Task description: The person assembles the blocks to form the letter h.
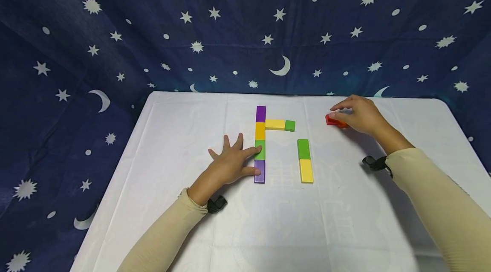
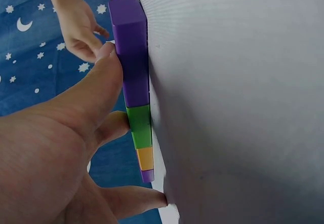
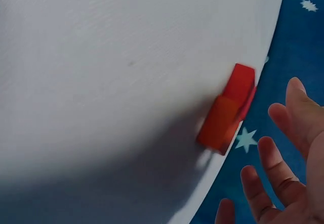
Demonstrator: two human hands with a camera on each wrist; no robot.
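On the white-clothed worktop (image 1: 184, 221) a partial figure of flat coloured wooden blocks (image 1: 260, 144) lies steadied by the spread left hand (image 1: 230, 163), while the right hand (image 1: 360, 114), fingers loosely apart, reaches the unplaced red and orange blocks (image 1: 335, 121).

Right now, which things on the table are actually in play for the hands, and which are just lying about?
In play:
- left hand touching the flat purple-yellow-green-purple block column
- right hand over the flat red block

Lying about:
- yellow-and-green side bar
- separate green-and-yellow pair
- white tablecloth
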